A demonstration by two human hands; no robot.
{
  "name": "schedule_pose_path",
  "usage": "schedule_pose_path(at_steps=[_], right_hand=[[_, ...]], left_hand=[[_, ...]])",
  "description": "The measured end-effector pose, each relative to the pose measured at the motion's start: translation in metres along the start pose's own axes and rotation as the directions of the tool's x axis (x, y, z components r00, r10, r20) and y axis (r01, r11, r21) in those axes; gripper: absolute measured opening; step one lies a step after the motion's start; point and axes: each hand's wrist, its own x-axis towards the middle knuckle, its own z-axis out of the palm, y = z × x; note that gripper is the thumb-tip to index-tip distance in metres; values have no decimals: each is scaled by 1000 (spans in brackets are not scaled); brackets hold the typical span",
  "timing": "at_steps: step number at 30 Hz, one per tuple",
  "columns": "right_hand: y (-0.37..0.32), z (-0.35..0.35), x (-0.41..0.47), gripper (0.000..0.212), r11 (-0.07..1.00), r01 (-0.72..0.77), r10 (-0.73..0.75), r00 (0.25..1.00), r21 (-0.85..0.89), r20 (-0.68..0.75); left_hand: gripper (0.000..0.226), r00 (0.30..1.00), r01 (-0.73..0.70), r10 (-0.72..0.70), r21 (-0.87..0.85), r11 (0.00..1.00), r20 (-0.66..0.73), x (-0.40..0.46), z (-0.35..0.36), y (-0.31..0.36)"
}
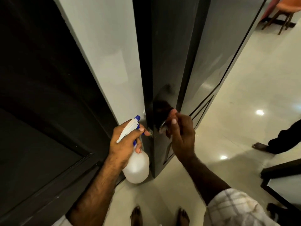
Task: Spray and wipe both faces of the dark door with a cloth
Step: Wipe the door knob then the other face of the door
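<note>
A person looks down at the edge of a dark door (164, 62) that stands ajar, seen almost edge-on in the middle of the view. No brand, label or writing can be read anywhere, not even on the bottle.

The left hand (127, 144) grips a spray bottle (136, 167), fingers curled round its neck below the white trigger head. The bottle is translucent white with a blue nozzle tip, and it hangs just beside the door's edge, near a small metal latch (150, 132). One fingertip of this hand reaches toward that latch.

The right hand (180, 136) is raised against the door's glossy face, at the height of a metal handle (162, 127). Its fingers are bent, with the thumb and forefinger close together. Whether it pinches the handle, or something small such as a cloth, cannot be told; the spot is dark and blurred. The right arm wears a pale checked sleeve (236, 209).

To the left of the door runs a pale grey panel (105, 54), and beyond it a dark wall panel (40, 95). The floor (244, 95) is shiny cream tile with lamp reflections. The person's bare feet (136, 216) show at the bottom. Another person's bare foot (259, 146) and dark trouser leg stand at the right. A chair (283, 15) stands at the top right corner.
</note>
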Motion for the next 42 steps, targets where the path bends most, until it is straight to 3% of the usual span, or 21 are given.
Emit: schedule_pose_path(at_steps=[1, 3, 5, 8, 9, 11, 14, 16, 17, 18, 20, 21, 28, 30, 32, 35, 36, 38, 40, 41, 42], right_hand=[[-4, -2, 7, 33, 944, -247, 251, 968, 218, 9], [-4, -12, 17, 37, 589, -606, 594, 773, 536, 222], [1, -24, 10, 44, 388, -709, 653, 662, 589, 367], [2, -29, -7, 48, 268, -770, 671, 580, 579, 461], [0, -29, -11, 50, 243, -773, 661, 574, 586, 484], [-1, -31, -15, 47, 317, -742, 635, 629, 591, 448], [-7, -40, 0, 42, 651, -568, 480, 822, 504, 306], [-15, -45, 13, 31, 921, -313, 241, 925, 232, 295], [-17, -48, 15, 26, 991, -124, 102, 937, 44, 334], [-17, -51, 15, 24, 984, 86, -18, 916, -154, 400], [-9, -52, 6, 29, 760, 474, -188, 815, -445, 549], [-5, -52, 3, 31, 630, 596, -245, 761, -497, 601], [42, -51, 21, 18, 125, 906, -607, 393, -405, 691], [48, -49, 29, 18, 61, 924, -655, 322, -377, 683], [49, -44, 30, 21, 151, 915, -688, 369, -375, 625], [41, -26, 14, 32, 629, 687, -588, 727, -364, 355], [39, -18, 8, 35, 789, 526, -464, 849, -318, 254], [28, -1, -1, 34, 974, 194, -187, 980, -116, 65], [14, 11, -2, 30, 968, -112, 123, 992, 227, -35], [4, 12, 0, 29, 858, -299, 333, 943, 417, -10], [-6, 10, 3, 30, 657, -488, 542, 836, 575, 90]], left_hand=[[13, 1000, 1, -1, -2, 1000, 7, 0, 1, 1], [16, 1000, 4, -3, -15, 1000, 30, 1, 4, 3], [13, 999, 8, -7, -21, 1000, 35, 0, 4, 3], [12, 999, 39, -39, -15, 999, 14, -2, 2, -1], [12, 999, 44, -43, -7, 999, 14, -2, 0, -2], [11, 999, 47, -47, 4, 999, 18, -3, -3, -4], [9, 999, 42, -43, 14, 999, 17, -4, -9, -4], [9, 999, 38, -38, 16, 999, 6, -5, -13, -8], [10, 999, 37, -37, 15, 999, 3, -5, -14, -9], [10, 999, 40, -40, 10, 999, 1, -4, -13, -10], [10, 999, 40, -40, -1, 999, -4, -3, -10, -12], [10, 999, 44, -44, -5, 999, -6, -3, -8, -12], [9, 998, 55, -55, 3, 998, 13, 0, 7, -12], [9, 999, 53, -53, 16, 998, -1, -1, 8, -12], [10, 999, 52, -52, 34, 998, -12, -2, 6, -12], [11, 999, 52, -51, 52, 997, -16, -6, 2, -15], [10, 999, 51, -50, 57, 997, -11, -7, 1, -16], [15, 998, 56, -56, 56, 997, -5, -9, 1, -17], [22, 998, 58, -59, 43, 997, 4, -10, 1, -17], [23, 998, 58, -58, 32, 998, 7, -10, 2, -17], [23, 998, 57, -57, 22, 998, 9, -10, 2, -17]])
